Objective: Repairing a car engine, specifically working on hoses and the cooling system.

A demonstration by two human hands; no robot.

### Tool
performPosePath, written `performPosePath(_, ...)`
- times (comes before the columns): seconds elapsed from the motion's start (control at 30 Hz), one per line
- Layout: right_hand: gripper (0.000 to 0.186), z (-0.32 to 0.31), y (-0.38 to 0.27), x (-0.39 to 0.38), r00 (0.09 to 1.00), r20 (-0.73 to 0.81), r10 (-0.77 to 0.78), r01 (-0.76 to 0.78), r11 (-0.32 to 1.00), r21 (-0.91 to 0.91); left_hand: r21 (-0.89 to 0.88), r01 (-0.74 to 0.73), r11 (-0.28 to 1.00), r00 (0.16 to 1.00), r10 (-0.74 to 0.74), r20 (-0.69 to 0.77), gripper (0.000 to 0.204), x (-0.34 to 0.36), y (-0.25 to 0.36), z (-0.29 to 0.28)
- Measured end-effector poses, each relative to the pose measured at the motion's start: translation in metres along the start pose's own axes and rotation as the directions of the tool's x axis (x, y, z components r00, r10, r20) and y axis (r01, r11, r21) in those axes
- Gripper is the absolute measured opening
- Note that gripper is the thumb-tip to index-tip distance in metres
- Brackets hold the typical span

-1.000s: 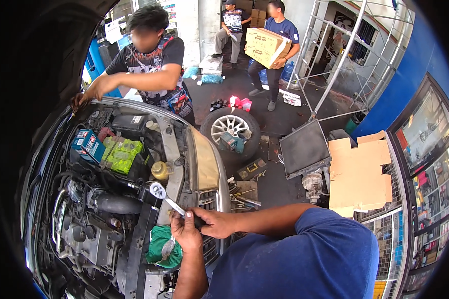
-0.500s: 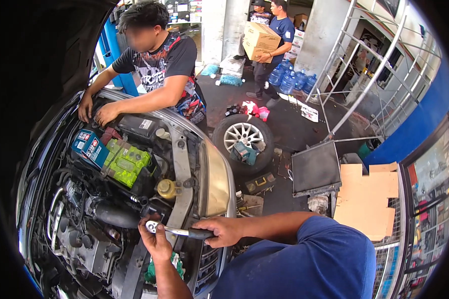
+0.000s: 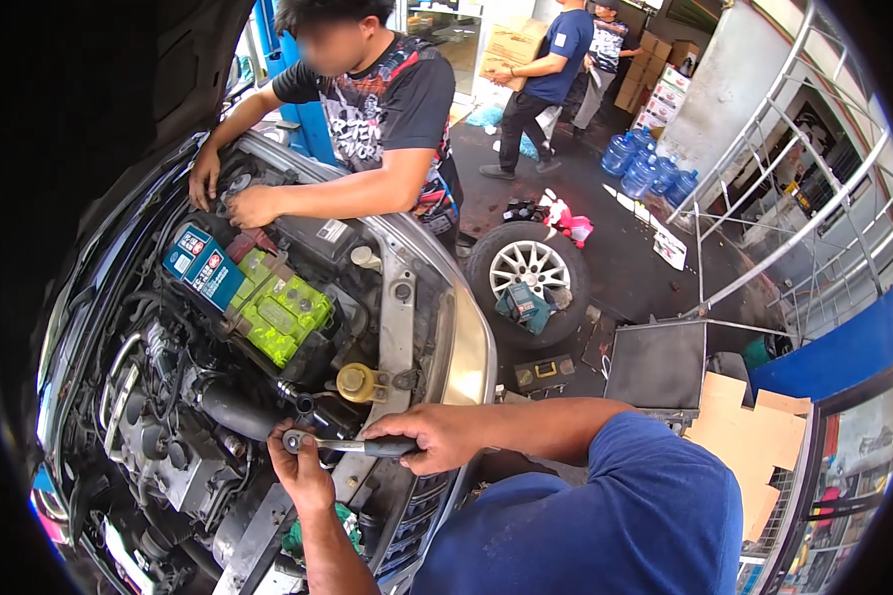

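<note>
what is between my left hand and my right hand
In the head view, the bare metal shaft of a ratchet wrench spans the gap: your left hand is at its round head, your right hand at its black handle.

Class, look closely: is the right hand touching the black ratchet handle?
Touching: the head view shows the right hand with fingers and thumb closed about the black ratchet handle.

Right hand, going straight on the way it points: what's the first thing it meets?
Likely the left hand, at the far end of the ratchet wrench that the right hand grips; exact heights are unclear.
</note>
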State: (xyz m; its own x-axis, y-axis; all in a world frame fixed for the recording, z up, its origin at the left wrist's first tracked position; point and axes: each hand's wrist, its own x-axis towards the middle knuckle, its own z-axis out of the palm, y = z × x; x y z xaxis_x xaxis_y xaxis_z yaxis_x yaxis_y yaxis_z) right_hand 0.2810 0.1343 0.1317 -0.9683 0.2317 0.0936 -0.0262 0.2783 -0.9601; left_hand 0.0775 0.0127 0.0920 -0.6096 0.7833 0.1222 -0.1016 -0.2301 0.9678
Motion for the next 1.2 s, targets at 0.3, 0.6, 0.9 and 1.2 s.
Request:
performPosePath(0.3,0.045,-0.018,-0.009,0.027,0.971,-0.156,-0.183,0.173,0.982,-0.075,-0.164,0.237,0.958,0.944,-0.267,-0.195,0.022,0.022,0.013,0.005)
performPosePath(0.6,0.033,-0.043,0.025,0.084,0.898,-0.439,-0.024,-0.065,0.98,-0.187,-0.122,0.587,0.8,0.8,-0.597,-0.065,0.046,0.065,0.024,-0.022)
performPosePath(0.9,0.024,-0.083,0.056,0.13,0.87,-0.474,0.14,0.0,0.959,0.284,0.45,0.503,0.738,0.848,-0.521,-0.096,0.043,0.093,0.001,-0.128)
performPosePath(1.2,0.026,-0.096,0.09,0.147,0.923,-0.379,0.074,-0.121,0.988,-0.101,0.611,0.528,0.59,0.638,-0.75,0.173,0.057,0.104,-0.05,-0.15)
